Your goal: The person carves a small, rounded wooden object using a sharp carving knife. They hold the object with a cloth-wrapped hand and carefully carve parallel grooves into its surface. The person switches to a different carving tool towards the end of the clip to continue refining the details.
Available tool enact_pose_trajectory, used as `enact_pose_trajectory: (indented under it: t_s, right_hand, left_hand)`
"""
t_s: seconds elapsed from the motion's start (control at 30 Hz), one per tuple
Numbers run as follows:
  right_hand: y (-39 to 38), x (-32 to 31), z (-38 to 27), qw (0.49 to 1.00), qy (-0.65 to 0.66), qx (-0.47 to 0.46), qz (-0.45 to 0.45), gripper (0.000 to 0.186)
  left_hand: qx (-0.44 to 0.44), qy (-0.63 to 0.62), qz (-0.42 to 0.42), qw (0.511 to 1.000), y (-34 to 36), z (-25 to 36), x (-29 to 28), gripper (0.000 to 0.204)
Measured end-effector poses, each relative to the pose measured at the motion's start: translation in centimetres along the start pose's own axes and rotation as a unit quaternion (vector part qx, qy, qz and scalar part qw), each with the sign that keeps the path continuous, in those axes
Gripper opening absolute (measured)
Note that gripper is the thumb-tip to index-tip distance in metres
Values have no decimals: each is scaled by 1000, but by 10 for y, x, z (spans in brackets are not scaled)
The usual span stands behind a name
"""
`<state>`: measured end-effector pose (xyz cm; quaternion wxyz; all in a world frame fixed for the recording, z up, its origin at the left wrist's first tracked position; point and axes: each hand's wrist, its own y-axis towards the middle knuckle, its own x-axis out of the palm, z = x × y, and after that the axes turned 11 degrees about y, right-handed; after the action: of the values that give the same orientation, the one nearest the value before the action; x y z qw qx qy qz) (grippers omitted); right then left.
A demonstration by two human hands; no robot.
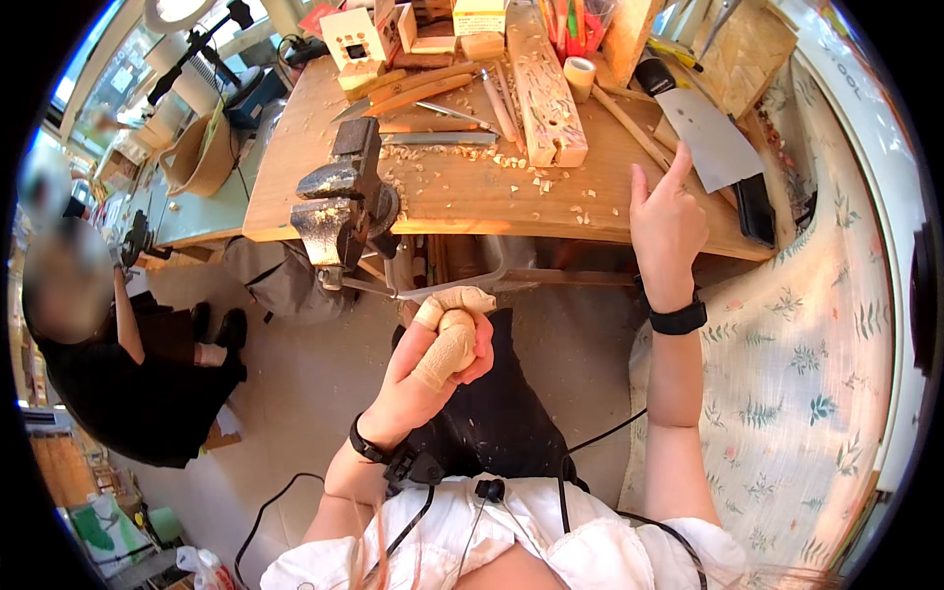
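Observation:
My left hand (433, 349) is held over my lap, below the bench edge. Tan tape wraps its thumb and a finger, and the fingers curl closed; what they hold, if anything, blends with the tape. My right hand (669, 231) reaches over the right front of the bench. Its index finger and thumb are stretched apart, the other fingers folded, with nothing seen between them. The index fingertip is at the edge of a grey sheet (710, 140). Beside that sheet lies a black phone (755, 209).
A metal vise (344, 192) is fixed to the front of the wooden bench (447, 208). Behind it lie carving knives (423, 90), a notched wooden block (548, 108), a tape roll (579, 74) and shavings. Another person (118, 364) sits at left; a floral curtain (777, 393) hangs at right.

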<state>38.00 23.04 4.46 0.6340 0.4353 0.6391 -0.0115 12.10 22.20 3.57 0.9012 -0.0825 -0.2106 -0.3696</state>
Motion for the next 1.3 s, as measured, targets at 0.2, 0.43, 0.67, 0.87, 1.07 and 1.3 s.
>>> enact_pose_trajectory:
  t_s: [0.2, 0.43, 0.67, 0.87, 1.07, 1.3]
  right_hand:
    - [-1, -4, 3, 1000, 12, -21, 6, 49]
    - [-1, -5, 2, 1000, 20, -15, 6, 47]
    - [0, -8, 4, 999, 42, -20, -10, 47]
    - [25, -38, -42, 964, 232, -123, -52, 43]
    - [89, -25, -161, 834, 330, -413, -155, 18]
    - [135, 65, -232, 832, 330, -315, -316, 14]
  left_hand:
    - [5, 20, 58, 998, -9, 6, 11, 17]
    - [44, 5, 11, 999, -27, 19, 10, 24]
    - [117, 56, 87, 988, -58, 54, -13, 32]
    - [183, 113, 166, 962, -109, 83, -47, 24]
    - [144, 91, 247, 954, -117, 88, -46, 37]
    - [142, 104, 223, 959, -127, 84, -64, 45]
